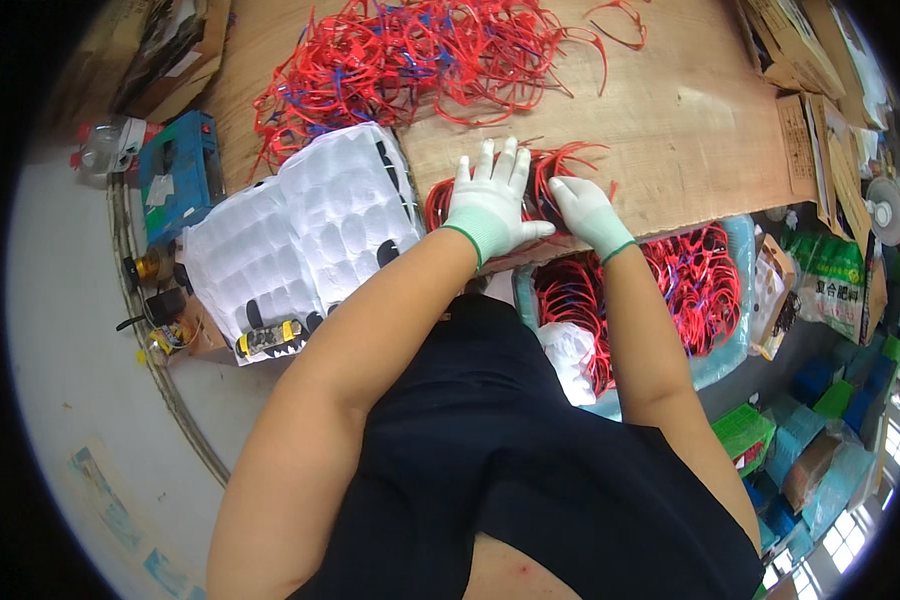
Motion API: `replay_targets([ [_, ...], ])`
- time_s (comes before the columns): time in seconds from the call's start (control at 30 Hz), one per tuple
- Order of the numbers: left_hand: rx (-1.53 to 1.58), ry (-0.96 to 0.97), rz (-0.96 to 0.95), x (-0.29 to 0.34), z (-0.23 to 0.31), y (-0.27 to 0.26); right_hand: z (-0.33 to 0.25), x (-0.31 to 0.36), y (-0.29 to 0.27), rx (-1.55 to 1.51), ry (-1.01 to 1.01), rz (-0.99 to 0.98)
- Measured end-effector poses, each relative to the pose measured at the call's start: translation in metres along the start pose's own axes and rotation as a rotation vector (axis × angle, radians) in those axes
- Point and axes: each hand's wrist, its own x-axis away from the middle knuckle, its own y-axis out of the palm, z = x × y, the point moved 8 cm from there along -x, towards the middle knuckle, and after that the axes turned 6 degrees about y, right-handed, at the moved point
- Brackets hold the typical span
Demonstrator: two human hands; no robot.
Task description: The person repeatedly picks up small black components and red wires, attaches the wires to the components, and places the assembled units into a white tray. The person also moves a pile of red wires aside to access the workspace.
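A tight row of red eyeglass frames (543, 187) with dark lenses lies at the near edge of the wooden table. My left hand (487, 200), in a white glove with a green cuff, rests on the row with its fingers spread. At the row's right end my right hand (587, 213), gloved alike, has its fingers curled against the frames; its fingertips are partly hidden. Beyond both hands, a loose tangled heap of red frames (420, 65) with blue parts covers the far side of the table.
Left of my hands sit white padded sheets (300, 220) with dark pieces at their edges. A blue-lined bin (735, 280) of red frames stands below the table's right edge. Cardboard boxes (798, 145) line the right; a blue box (180, 175) and plastic bottle (100, 150) are far left.
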Motion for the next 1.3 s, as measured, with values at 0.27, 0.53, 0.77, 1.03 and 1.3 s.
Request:
replay_targets([
  [0.27, 0.466, 0.328, 0.305, 0.144, -0.014, -0.062, -0.020, 0.002, -0.031, 0.171, 0.191, 0.024],
  [0.53, 0.930, -0.029, 0.369, 0.296, -0.086, -0.019, -0.016, 0.012, -0.039, 0.235, 0.285, 0.087],
  [0.77, 0.927, 0.064, 0.450, 0.349, -0.115, -0.017, -0.113, 0.076, -0.044, 0.061, 0.004, 0.545],
  [1.03, 0.949, 0.054, 0.522, 0.431, -0.185, 0.000, -0.316, 0.130, 0.159, 0.080, -0.387, 0.065],
  [1.3, 1.086, -0.113, 0.535, 0.503, -0.257, 0.034, -0.285, 0.114, 0.163, 0.481, -0.075, 0.412],
])
